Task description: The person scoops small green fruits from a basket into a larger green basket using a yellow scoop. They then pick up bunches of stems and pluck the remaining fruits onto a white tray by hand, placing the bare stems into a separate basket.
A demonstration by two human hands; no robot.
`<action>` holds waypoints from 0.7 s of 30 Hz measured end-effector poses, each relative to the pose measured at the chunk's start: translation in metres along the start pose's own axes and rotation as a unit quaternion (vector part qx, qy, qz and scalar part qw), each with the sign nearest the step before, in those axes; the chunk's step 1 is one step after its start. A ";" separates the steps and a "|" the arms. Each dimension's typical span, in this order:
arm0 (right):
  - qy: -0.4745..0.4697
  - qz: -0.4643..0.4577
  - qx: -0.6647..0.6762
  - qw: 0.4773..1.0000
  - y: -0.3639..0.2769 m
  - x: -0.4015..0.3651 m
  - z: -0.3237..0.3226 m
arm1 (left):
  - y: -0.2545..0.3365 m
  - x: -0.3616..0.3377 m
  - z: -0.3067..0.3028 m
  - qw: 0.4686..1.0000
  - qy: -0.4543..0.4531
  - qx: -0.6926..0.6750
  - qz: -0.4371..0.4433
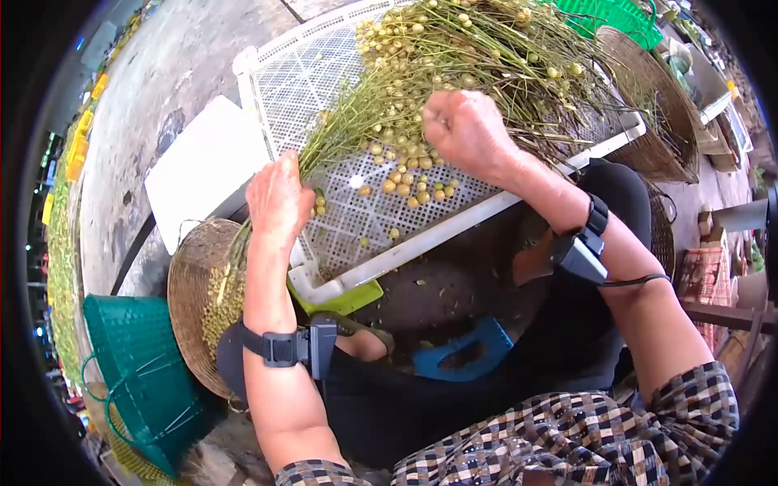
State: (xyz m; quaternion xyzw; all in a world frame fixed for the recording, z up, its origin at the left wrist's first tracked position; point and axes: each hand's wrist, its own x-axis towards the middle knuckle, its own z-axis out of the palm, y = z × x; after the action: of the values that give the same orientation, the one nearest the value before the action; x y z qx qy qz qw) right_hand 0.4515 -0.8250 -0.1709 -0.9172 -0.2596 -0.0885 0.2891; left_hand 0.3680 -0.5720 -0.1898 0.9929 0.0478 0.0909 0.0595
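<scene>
My left hand [279,198] is closed around a bundle of thin green stems [336,134] at the left side of a white mesh tray [288,97]. Stem ends stick out below that fist. Over the tray, my right hand [470,134] is curled into a fist, and whatever may be in it is hidden. Small round yellow fruits [405,182] lie loose on the mesh just beneath it. A big heap of stalks [519,61] with more of these fruits covers the far and right part of the tray.
A wicker basket [188,271] with many small yellowish fruits [227,304] stands at left, beside a green plastic basket [134,348]. A white board [198,166] lies left of the tray. Another wicker basket [648,97] is at right. A blue plastic stool [462,356] sits below.
</scene>
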 end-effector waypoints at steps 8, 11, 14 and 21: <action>-0.085 -0.015 -0.056 0.995 0.000 -0.011 0.003 | 0.002 0.016 0.046 0.994 -0.071 0.012 -0.085; -0.113 -0.026 -0.065 0.991 0.006 -0.012 0.004 | 0.002 0.016 0.054 0.995 -0.056 0.023 -0.083; -0.117 -0.028 -0.072 0.990 0.008 -0.013 0.004 | 0.004 0.015 0.056 0.995 -0.037 0.030 -0.082; -0.099 -0.049 -0.066 0.992 0.007 -0.017 0.009 | -0.003 0.013 0.046 0.997 -0.008 0.001 -0.081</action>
State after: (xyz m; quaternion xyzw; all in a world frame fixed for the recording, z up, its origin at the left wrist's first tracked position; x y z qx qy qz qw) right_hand 0.4405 -0.8316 -0.1870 -0.9246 -0.3251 -0.0285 0.1967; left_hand 0.3887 -0.5730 -0.2330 0.9865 0.1282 0.0781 0.0657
